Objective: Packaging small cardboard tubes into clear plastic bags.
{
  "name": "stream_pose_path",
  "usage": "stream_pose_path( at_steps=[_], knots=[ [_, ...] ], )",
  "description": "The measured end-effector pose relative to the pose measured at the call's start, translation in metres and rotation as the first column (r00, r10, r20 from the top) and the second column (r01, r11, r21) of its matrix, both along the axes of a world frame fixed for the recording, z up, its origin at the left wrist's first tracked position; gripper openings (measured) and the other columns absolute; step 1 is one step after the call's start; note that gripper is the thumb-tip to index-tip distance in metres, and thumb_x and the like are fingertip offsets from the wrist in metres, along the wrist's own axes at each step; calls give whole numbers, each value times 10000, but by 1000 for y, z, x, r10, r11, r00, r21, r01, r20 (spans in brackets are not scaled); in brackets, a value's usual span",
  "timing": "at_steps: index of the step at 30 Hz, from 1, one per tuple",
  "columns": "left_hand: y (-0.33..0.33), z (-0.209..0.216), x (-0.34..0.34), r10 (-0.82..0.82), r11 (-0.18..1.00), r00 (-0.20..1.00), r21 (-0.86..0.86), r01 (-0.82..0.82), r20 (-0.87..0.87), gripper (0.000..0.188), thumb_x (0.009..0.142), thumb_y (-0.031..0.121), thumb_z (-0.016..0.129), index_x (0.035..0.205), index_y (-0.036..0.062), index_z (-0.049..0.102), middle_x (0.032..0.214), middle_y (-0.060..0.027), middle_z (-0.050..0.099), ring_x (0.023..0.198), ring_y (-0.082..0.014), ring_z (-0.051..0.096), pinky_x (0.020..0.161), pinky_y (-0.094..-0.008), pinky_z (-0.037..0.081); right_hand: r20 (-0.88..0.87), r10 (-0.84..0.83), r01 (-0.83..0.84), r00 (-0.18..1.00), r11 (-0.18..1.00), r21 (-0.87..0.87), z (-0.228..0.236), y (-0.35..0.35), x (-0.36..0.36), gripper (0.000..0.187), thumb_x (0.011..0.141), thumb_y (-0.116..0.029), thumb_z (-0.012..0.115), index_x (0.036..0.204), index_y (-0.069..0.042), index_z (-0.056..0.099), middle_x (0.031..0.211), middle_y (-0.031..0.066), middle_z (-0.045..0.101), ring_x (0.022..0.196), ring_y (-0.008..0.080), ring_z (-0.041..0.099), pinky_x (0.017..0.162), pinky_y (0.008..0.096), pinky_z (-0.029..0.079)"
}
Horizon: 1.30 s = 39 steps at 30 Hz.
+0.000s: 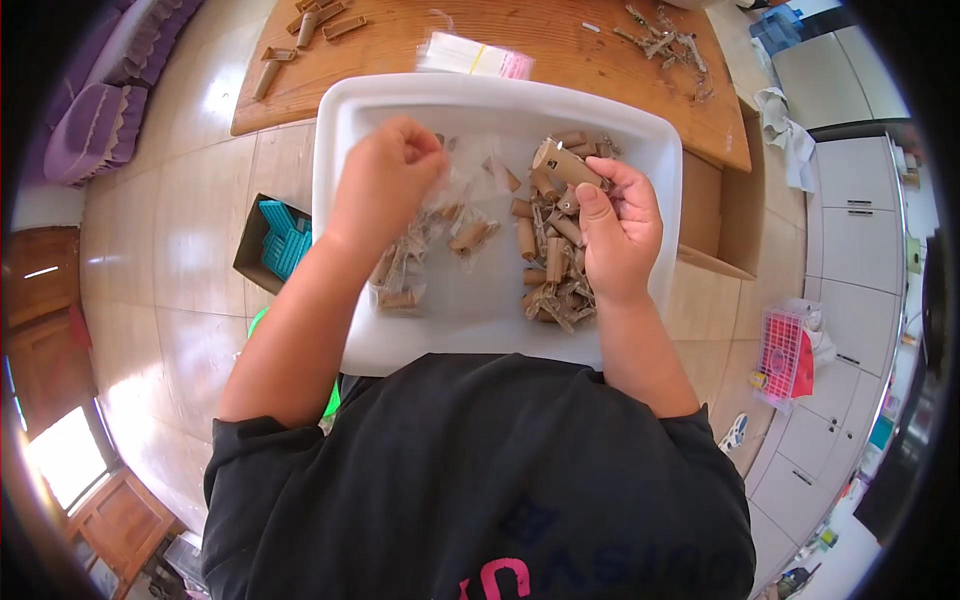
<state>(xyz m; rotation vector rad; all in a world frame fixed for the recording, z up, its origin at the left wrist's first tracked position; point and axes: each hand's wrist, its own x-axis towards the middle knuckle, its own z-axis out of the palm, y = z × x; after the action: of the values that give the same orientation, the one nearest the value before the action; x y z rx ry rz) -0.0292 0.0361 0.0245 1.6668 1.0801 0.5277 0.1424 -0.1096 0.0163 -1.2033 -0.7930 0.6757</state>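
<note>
My right hand [625, 225] grips a short brown cardboard-like tube [570, 164] between thumb and fingers, over the right side of a white plastic tub [500, 345]. Below that hand lies a pile of similar brown tubes [556, 258], some with clear wrap among them. My left hand [398, 175] is closed in a pinch over the tub's left side, slightly blurred; what its fingertips hold, if anything, I cannot make out. Beneath it and toward the middle are several tubes in clear plastic bags [402, 298], one bagged tube [470, 236] lying a little apart.
Beyond the tub is a wooden table [570, 55] bearing a stack of clear-and-white plastic bags [475, 56], brown pieces [345, 28] and a tangled brown heap [665, 45]. A box of teal pieces [285, 240] stands left; a cardboard box [725, 225] is at right.
</note>
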Motion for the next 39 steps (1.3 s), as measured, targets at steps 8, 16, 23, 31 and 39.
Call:
stream_pose_path(
  at_steps=[8,16,23,31,39],
  knots=[
    [-18,-2,0,23,938,989,-345,28,144,205,779,36,624,951,-62,573,779,-99,628,661,-137,604,599,-240,493,272,22,-14,962,999,-32,-2,3,-4,183,813,-19,627,989,-21,577,886,3,585,690,44,483,606,185,412],
    [-11,1,-9,22,873,945,-467,140,325,149,797,30,637,908,-37,565,771,-73,619,672,-114,597,591,-217,489,603,24,9,798,999,-51,0,3,3,236,731,47,644,944,-44,596,876,85,604,687,159,577,611,233,473],
    [-18,-1,-4,18,909,932,-395,135,362,142,788,1,637,900,-23,553,789,-63,619,711,-104,604,598,-213,477,856,-7,97,516,994,-50,2,5,-2,235,705,16,666,916,-67,606,872,65,619,668,184,585,578,251,478],
    [-20,3,0,-130,887,965,-408,216,228,149,781,46,667,856,5,544,778,-57,632,685,-91,582,623,-206,462,661,46,10,749,997,-80,2,3,-3,262,684,25,681,921,-60,606,885,84,613,664,210,596,586,270,479],
    [-24,-2,1,-209,746,933,-569,345,293,317,731,145,732,959,-9,573,786,-34,631,687,-78,545,651,-207,432,256,323,-255,911,930,-265,9,0,1,179,773,2,629,948,-22,601,788,3,551,630,47,458,555,192,385]
  ],
)
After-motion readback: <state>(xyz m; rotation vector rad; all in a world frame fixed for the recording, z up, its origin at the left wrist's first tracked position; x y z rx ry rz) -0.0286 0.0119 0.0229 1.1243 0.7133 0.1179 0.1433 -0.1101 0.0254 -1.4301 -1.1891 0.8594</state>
